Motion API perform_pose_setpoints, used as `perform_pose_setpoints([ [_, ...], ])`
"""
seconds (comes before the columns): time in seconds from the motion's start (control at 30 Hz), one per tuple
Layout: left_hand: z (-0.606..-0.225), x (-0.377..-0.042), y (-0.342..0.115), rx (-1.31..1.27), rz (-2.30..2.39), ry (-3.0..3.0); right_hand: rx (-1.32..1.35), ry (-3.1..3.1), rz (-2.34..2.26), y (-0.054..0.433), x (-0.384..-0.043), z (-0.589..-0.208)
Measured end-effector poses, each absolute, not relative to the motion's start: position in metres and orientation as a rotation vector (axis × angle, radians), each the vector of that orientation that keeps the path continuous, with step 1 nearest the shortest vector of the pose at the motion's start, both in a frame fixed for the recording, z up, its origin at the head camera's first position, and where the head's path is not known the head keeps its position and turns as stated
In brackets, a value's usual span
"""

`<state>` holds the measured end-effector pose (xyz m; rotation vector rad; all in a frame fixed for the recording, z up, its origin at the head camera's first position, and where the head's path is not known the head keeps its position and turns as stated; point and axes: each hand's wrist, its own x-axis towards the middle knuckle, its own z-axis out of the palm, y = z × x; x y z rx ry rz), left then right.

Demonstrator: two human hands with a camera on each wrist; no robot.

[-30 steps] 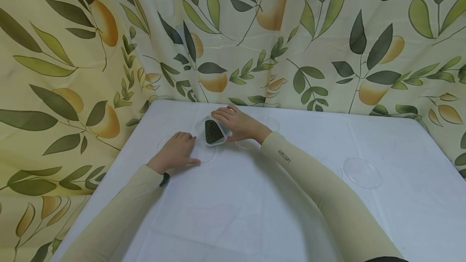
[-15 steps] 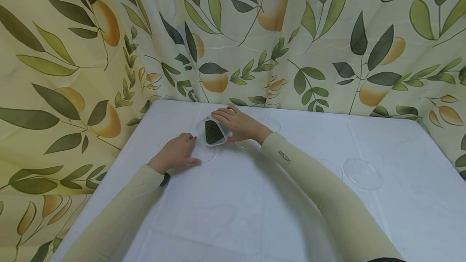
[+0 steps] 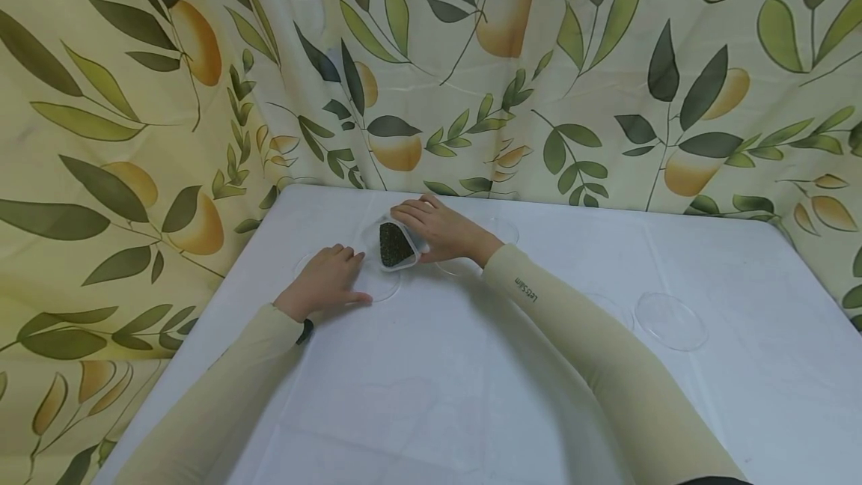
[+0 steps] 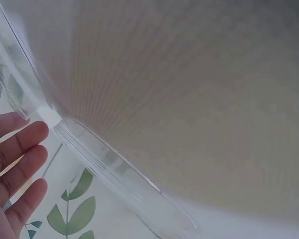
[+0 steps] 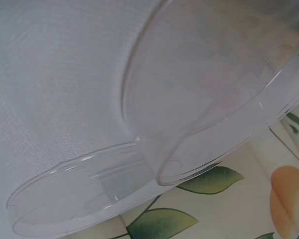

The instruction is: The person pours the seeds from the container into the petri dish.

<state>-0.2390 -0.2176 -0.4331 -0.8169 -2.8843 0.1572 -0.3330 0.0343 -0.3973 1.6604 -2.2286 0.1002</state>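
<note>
My right hand (image 3: 447,230) grips a small white tub (image 3: 420,242) from its right side. The tub is tipped, its mouth facing left and toward me, and dark green, grainy-looking stuff (image 3: 393,245) shows inside. Under and in front of it lies a clear round dish (image 3: 385,294). My left hand (image 3: 323,283) rests at that dish's left side, thumb pointing right along its near edge. Spread fingers (image 4: 25,159) appear in the left wrist view, close to clear dish rims (image 4: 119,169). The right wrist view shows clear dishes (image 5: 74,191) but no hand.
More clear round dishes lie on the white-covered table (image 3: 417,395): one dish (image 3: 672,320) at the right, others partly behind the arms. A leaf-and-fruit patterned curtain (image 3: 431,96) hangs along the back and left edges.
The head view has shifted very slightly. Both hands and the tipped tub hold the same place, with no visible movement.
</note>
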Motion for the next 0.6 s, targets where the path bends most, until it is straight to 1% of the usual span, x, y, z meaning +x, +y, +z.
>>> perform_pose_setpoints([
  [0.6,-0.4328,-0.2394,-0.2176,-0.793,0.197,-2.881,1.648,-2.204,0.083,0.0335,-0.3343,-0.3976],
])
